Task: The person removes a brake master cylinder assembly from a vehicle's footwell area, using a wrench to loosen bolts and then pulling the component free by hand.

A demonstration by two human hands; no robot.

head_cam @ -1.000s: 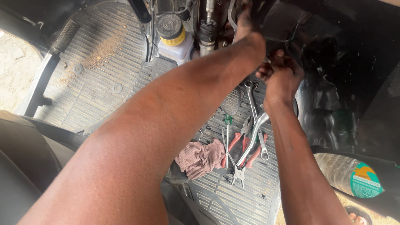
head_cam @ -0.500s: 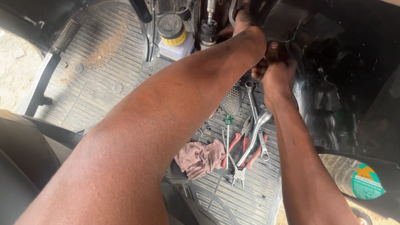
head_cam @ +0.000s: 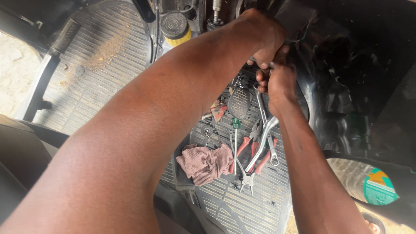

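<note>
A ribbed car floor mat [head_cam: 99, 82] fills the view. Left hand [head_cam: 264, 37] and right hand [head_cam: 279, 80] meet, fingers curled around a small part, too hidden to identify. Below lie a pink rag [head_cam: 206, 162], red-handled pliers [head_cam: 249, 149], a spanner [head_cam: 266, 125]

Single head cam, looked steeply down into a vehicle footwell.

Only one view, so no overlap with another. Camera sat close behind the left forearm, which filled the frame from lower left up to the left hand [head_cam: 264, 37]; right hand [head_cam: 277, 80] met it just below, upper centre. Below that grip the ribbed floor mat [head_cam: 95, 78] and scattered hand tools [head_cam: 253, 147] lay farther from the lens. Seat edge cut the left border; dark trim closed off the right side.
</note>
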